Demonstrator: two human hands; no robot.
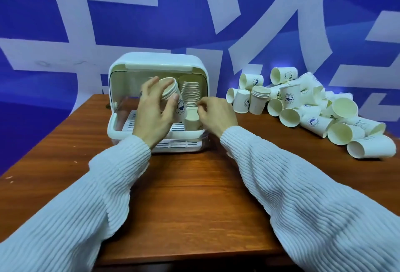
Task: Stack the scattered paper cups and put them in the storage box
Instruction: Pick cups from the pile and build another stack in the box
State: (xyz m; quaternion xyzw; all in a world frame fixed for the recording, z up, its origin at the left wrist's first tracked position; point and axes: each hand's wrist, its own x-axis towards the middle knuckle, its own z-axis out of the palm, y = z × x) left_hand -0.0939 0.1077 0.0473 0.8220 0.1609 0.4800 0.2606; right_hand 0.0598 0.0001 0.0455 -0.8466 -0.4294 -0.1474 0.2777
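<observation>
Left hand (152, 109) fingers grasp cup stack (173, 94); right hand (216, 113) fingers curled, grasp unclear

Box (121, 124) left half free; tall cup stack (190, 92) blocks right rear; cup pile (303, 107) clutters table right.

One head camera looks forward and down from above the person's arms, close to the table (194, 196), facing the storage box (121, 128) and blue wall (129, 11).
</observation>
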